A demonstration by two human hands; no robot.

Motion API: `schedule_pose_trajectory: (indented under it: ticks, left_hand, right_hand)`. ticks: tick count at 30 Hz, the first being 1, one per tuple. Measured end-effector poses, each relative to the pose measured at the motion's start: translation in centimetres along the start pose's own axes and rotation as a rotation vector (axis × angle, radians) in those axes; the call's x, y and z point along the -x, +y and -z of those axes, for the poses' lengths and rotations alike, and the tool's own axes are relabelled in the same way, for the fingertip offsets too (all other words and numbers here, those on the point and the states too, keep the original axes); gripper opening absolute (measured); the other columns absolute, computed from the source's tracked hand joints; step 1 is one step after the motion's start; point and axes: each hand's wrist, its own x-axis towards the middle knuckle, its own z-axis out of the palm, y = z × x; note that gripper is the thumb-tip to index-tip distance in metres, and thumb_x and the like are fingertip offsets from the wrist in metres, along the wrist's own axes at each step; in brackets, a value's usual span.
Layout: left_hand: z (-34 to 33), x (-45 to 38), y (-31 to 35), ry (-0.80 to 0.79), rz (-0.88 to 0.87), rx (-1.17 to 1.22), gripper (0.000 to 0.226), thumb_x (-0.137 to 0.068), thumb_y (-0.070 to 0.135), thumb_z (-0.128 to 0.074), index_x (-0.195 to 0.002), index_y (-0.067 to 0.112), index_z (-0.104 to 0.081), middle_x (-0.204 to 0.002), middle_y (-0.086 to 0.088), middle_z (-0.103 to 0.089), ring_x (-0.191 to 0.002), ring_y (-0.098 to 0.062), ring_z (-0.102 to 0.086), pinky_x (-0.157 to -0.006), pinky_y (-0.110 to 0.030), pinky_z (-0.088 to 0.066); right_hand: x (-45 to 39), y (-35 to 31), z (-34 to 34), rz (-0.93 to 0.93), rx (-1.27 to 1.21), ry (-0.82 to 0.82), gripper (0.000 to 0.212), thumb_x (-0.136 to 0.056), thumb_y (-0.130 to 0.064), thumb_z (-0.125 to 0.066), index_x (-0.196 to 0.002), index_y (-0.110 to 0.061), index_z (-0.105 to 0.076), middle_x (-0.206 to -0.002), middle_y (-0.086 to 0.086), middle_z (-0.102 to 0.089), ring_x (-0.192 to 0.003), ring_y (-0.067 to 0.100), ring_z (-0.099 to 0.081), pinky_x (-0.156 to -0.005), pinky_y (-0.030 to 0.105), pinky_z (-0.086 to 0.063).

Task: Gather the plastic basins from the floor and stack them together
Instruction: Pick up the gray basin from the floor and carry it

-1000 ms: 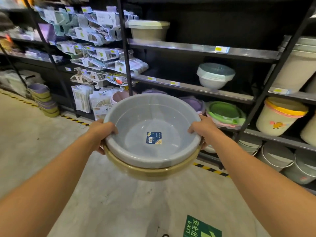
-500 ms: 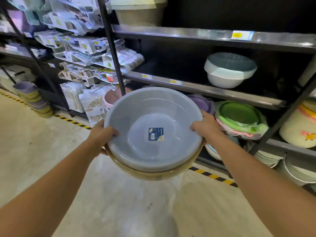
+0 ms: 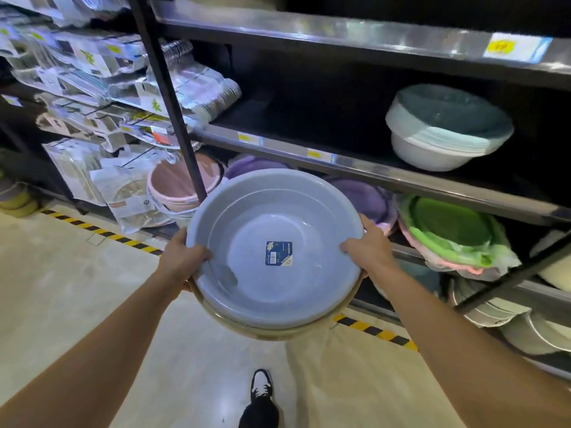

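A pale, glossy floor [image 3: 77, 288] reflects the light. A yellow-and-black tape line [image 3: 102, 231] runs along the foot of dark metal shelves [image 3: 355, 168]. The shelves have steel edges with yellow price tags [image 3: 500, 46], and their inside is dark.

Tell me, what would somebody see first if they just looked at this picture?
First, the big grey-blue basin in the middle, nested in a beige basin, with the left hand and right hand gripping the rims. A blue sticker sits at its bottom. To the right, bright green basins lie on a shelf.
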Motion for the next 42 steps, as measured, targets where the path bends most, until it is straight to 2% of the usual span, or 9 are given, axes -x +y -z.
schedule_pose_trajectory:
  ticks: [5, 8, 21, 27, 31, 34, 36, 38, 42]
  left_hand:
    - [-1.3, -10.1, -2.9, -0.033, -0.009, -0.031, 0.073, -0.055, 0.022, -0.062, -0.125, 0.042, -0.055, -0.108, 0.003, -0.065, -0.094, -0.028, -0.064, -0.076, -0.051, -0.058]
    - [-1.9, -14.8, -5.8, -0.032, 0.016, -0.078, 0.064, -0.056, 0.026, -0.062, -0.114, 0.052, -0.053, -0.101, 0.017, -0.067, -0.085, -0.016, -0.065, -0.069, -0.040, -0.057]
    - [-10.2, -32.7, -25.2, 0.014, 0.090, -0.187, 0.078, -0.070, 0.025, -0.083, -0.131, 0.059, -0.046, -0.092, 0.027, -0.070, -0.076, 0.006, -0.066, -0.067, -0.035, -0.054]
    - [-16.7, -41.6, -33.4, -0.043, 0.072, -0.156, 0.070, -0.078, 0.004, -0.074, -0.126, 0.052, -0.054, -0.090, 0.013, -0.074, -0.087, -0.023, -0.072, -0.076, -0.051, -0.060]
    - [-21.4, -46.1, -35.7, -0.072, 0.049, -0.151, 0.070, -0.075, 0.012, -0.074, -0.126, 0.056, -0.053, -0.092, 0.016, -0.074, -0.088, -0.022, -0.072, -0.074, -0.047, -0.060]
    - [-25.6, -49.0, -36.2, -0.096, 0.026, -0.133, 0.070, -0.073, 0.013, -0.075, -0.120, 0.061, -0.055, -0.090, 0.020, -0.073, -0.085, -0.019, -0.072, -0.074, -0.045, -0.060]
    - [-28.5, -50.7, -36.4, -0.127, 0.005, -0.124, 0.070, -0.073, 0.011, -0.076, -0.120, 0.059, -0.056, -0.096, 0.016, -0.073, -0.089, -0.021, -0.071, -0.076, -0.044, -0.059]
    - [-31.2, -52.3, -36.2, -0.163, -0.012, -0.093, 0.066, -0.063, 0.016, -0.075, -0.115, 0.055, -0.060, -0.093, 0.012, -0.074, -0.079, -0.018, -0.073, -0.061, -0.036, -0.059]
    - [-36.4, -56.1, -35.1, -0.232, -0.036, -0.097, 0.054, -0.060, 0.013, -0.067, -0.105, 0.043, -0.064, -0.078, 0.011, -0.073, -0.058, -0.020, -0.071, -0.045, -0.038, -0.055]
  right_hand:
    - [-5.9, 1.8, -6.2, -0.074, 0.008, 0.025, 0.078, -0.072, -0.010, -0.067, -0.137, -0.047, -0.048, -0.111, -0.006, -0.066, -0.102, 0.025, -0.061, -0.080, 0.033, -0.051]
    - [-8.7, 4.1, -10.2, -0.094, 0.022, 0.005, 0.081, -0.075, -0.011, -0.071, -0.142, -0.048, -0.044, -0.118, -0.009, -0.066, -0.106, 0.023, -0.061, -0.091, 0.038, -0.050]
    - [-20.5, 24.8, -27.9, -0.244, 0.043, 0.045, 0.084, -0.084, -0.013, -0.075, -0.150, -0.045, -0.035, -0.113, -0.010, -0.065, -0.089, 0.004, -0.062, -0.068, 0.019, -0.047]
    - [-27.2, 34.1, -32.7, -0.207, 0.048, 0.037, 0.080, -0.086, -0.009, -0.070, -0.152, -0.038, -0.035, -0.127, -0.005, -0.064, -0.109, 0.018, -0.060, -0.082, 0.032, -0.050]
    - [-31.3, 38.5, -33.7, -0.213, 0.042, 0.060, 0.080, -0.085, -0.010, -0.071, -0.151, -0.039, -0.036, -0.124, -0.003, -0.065, -0.108, 0.021, -0.062, -0.086, 0.040, -0.056]
    - [-34.4, 41.7, -33.4, -0.214, 0.025, 0.110, 0.078, -0.084, -0.010, -0.072, -0.149, -0.038, -0.041, -0.120, -0.006, -0.066, -0.106, 0.018, -0.063, -0.077, 0.025, -0.057]
    - [-36.4, 43.6, -32.9, -0.224, -0.001, 0.155, 0.078, -0.082, -0.007, -0.073, -0.148, -0.035, -0.044, -0.121, -0.004, -0.067, -0.109, 0.020, -0.064, -0.082, 0.030, -0.058]
    - [-38.6, 45.5, -32.1, -0.239, -0.033, 0.202, 0.077, -0.078, -0.005, -0.074, -0.144, -0.034, -0.050, -0.120, -0.002, -0.069, -0.112, 0.023, -0.065, -0.093, 0.046, -0.055]
    - [-43.0, 48.0, -30.3, -0.349, -0.108, 0.267, 0.066, -0.072, -0.013, -0.077, -0.130, -0.040, -0.060, -0.105, -0.009, -0.073, -0.098, 0.022, -0.070, -0.087, 0.048, -0.058]
